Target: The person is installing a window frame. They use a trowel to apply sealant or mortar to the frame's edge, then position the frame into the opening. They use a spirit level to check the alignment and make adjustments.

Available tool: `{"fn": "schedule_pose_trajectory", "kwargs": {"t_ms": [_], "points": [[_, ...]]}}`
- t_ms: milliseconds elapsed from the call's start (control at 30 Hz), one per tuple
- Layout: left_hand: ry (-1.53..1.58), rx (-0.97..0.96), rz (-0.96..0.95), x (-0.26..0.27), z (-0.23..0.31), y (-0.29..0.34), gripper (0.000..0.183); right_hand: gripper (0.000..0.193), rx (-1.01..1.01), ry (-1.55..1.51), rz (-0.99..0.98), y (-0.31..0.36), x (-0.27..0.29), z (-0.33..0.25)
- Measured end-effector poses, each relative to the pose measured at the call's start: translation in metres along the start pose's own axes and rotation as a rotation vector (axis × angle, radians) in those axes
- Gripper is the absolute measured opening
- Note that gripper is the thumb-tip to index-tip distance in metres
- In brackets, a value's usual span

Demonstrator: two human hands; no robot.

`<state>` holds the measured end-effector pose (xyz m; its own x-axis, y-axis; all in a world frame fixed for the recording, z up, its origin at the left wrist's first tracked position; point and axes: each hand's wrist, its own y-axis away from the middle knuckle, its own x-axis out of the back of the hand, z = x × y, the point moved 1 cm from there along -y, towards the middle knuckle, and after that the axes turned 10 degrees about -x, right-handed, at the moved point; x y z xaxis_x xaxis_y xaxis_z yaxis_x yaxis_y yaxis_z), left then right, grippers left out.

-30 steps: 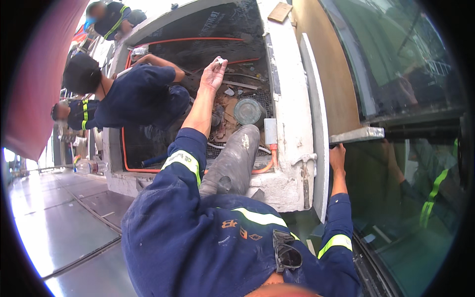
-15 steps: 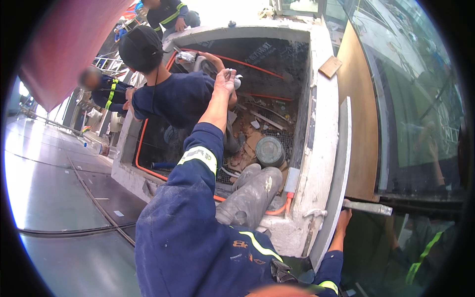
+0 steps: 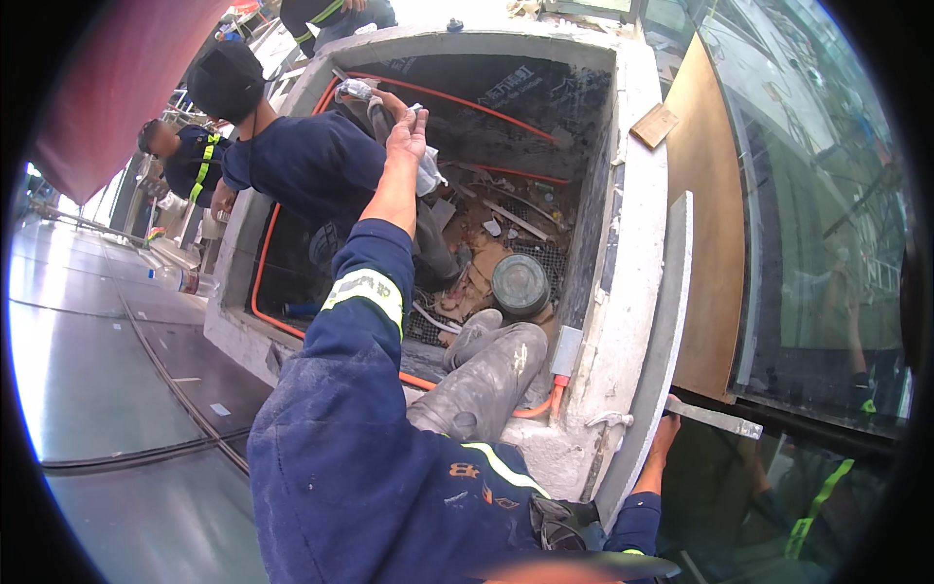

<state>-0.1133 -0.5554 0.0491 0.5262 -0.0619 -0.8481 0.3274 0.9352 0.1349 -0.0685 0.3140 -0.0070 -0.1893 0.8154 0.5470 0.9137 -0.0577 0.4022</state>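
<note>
R hand (image 3: 664,434) is low, at outer side of the pale upright slab (image 3: 667,341), fingers up by near end of a light bar (image 3: 716,419); grip's partly hidden, can't tell if it's tight or loose. Bar sticks out to the R of that hand. Hammer-shaped tool (image 3: 610,419) is just L of it, slab btwn, on concrete ledge (image 3: 637,253). L hand (image 3: 406,138) is raised well fwd over the pit, fingers up; can't tell if pinching anything. Co-worker (image 3: 311,161) w/ dark top is just L of it, round drum (image 3: 520,284) below-R.
</note>
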Motion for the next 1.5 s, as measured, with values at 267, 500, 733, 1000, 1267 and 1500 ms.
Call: {"fn": "schedule_pose_trajectory", "kwargs": {"t_ms": [267, 500, 733, 1000, 1267, 1500], "points": [[-0.042, -0.095, 0.011, -0.008, 0.023, -0.024, 0.015, 0.03, -0.038, -0.008, -0.041, -0.002, 0.003, 0.001], [0.146, -0.059, 0.113, -0.02, 0.024, -0.049, 0.019, 0.029, -0.015, -0.022, -0.003, 0.004, 0.002, -0.012], [0.181, 0.129, 0.192, -0.021, -0.018, -0.073, 0.014, 0.031, -0.048, 0.049, 0.024, 0.014, 0.0, -0.035], [0.108, 0.191, 0.082, -0.017, -0.028, -0.093, 0.008, 0.033, -0.09, 0.096, 0.065, 0.01, -0.005, -0.036], [0.083, 0.061, 0.036, -0.027, -0.041, -0.109, 0.015, 0.035, -0.101, 0.118, 0.087, 0.006, -0.008, -0.041], [0.188, -0.014, 0.195, -0.012, -0.031, -0.119, 0.022, 0.037, -0.097, 0.124, 0.089, 0.003, -0.009, -0.039]]}}
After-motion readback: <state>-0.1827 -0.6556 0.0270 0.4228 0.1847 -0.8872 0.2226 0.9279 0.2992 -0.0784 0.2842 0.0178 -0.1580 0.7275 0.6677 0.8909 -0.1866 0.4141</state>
